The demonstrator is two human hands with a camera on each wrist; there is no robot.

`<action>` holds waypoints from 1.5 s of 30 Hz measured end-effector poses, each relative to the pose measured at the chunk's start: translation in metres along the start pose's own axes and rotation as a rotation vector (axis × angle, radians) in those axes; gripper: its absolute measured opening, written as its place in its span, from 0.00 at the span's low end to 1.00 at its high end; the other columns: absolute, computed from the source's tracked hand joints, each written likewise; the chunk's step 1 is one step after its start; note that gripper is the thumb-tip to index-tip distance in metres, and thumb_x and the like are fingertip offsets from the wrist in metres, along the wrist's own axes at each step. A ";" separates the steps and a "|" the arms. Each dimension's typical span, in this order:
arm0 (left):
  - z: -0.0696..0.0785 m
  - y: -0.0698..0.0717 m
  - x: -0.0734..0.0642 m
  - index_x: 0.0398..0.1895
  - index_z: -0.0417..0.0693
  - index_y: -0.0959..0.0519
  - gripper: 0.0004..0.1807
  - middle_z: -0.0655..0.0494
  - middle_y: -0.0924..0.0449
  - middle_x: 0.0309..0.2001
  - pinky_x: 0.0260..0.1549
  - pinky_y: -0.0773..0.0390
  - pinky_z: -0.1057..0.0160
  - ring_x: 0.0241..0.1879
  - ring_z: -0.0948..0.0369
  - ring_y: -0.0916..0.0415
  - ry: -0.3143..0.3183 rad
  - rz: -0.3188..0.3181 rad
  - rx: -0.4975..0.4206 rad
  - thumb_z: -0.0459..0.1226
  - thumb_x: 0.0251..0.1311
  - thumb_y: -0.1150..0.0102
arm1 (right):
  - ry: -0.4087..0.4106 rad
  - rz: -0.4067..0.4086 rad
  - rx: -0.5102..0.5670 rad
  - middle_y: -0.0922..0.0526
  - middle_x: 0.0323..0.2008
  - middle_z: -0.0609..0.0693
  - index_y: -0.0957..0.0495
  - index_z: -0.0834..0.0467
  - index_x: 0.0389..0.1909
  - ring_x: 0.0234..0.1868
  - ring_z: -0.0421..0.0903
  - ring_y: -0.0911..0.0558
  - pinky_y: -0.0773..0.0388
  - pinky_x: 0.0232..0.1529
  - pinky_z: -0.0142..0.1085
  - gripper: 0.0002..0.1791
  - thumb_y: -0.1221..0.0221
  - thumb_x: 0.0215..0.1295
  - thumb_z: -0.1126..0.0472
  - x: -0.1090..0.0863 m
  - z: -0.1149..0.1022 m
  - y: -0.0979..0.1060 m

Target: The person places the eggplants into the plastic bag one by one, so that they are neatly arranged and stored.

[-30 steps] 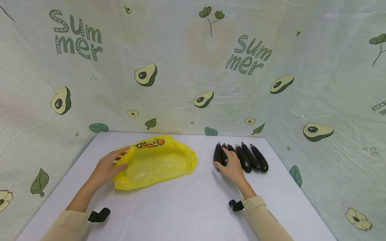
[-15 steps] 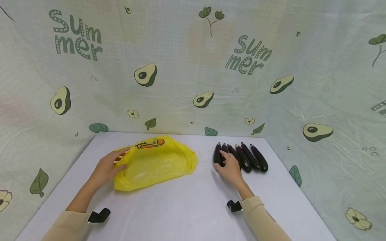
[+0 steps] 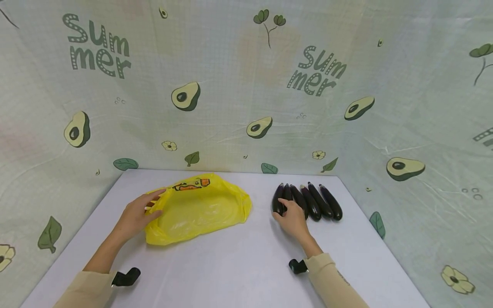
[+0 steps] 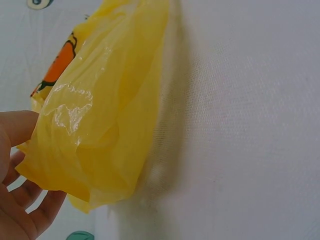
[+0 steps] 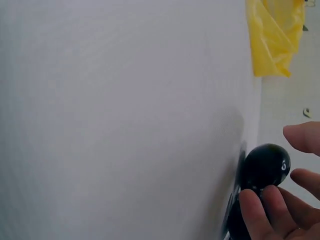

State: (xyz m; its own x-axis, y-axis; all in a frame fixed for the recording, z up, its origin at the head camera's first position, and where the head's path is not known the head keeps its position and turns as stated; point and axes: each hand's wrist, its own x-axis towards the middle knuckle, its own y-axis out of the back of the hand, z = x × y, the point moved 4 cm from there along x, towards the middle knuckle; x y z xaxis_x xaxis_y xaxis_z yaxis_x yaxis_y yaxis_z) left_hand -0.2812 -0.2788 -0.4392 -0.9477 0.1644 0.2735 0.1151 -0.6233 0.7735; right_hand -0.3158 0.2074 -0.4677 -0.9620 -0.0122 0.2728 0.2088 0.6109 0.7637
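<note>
A yellow plastic bag (image 3: pixel 200 209) lies with its mouth spread on the left half of the table. My left hand (image 3: pixel 135 214) grips its left edge, thumb on the near side and the other fingers (image 4: pixel 47 207) behind the film. On the right, several dark, glossy eggplants (image 3: pixel 325 204) lie side by side. My right hand (image 3: pixel 293 220) is over the near end of the leftmost eggplant (image 3: pixel 276 200). In the right wrist view, the thumb (image 5: pixel 302 138) stands apart from that eggplant's rounded end, while fingertips overlap the gap beside the neighbouring one.
The table (image 3: pixel 235 265) has a white cover. Behind it and along the sides hangs a pale cloth (image 3: pixel 215 51) printed with avocados, leaves and lettering. Black wrist cameras (image 3: pixel 127 277) stick out from both sleeves.
My right hand has drawn back slightly toward me and left, from over the second eggplant to the leftmost one's near end. The left hand and the bag stay nearly still.
</note>
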 end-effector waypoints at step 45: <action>0.001 -0.003 -0.001 0.77 0.48 0.28 0.35 0.35 0.25 0.68 0.52 0.17 0.39 0.55 0.39 0.21 -0.018 -0.056 -0.008 0.29 0.67 0.31 | -0.014 0.020 -0.002 0.14 0.34 0.53 0.13 0.59 0.59 0.27 0.42 0.25 0.28 0.32 0.37 0.25 0.25 0.60 0.64 0.001 0.003 0.000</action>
State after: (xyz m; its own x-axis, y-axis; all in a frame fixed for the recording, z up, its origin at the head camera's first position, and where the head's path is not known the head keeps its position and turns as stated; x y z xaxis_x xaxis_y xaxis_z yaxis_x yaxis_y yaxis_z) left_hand -0.2806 -0.2760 -0.4416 -0.9470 0.2132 0.2404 0.0595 -0.6187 0.7833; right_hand -0.3172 0.2099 -0.4689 -0.9600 0.0109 0.2798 0.2282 0.6097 0.7591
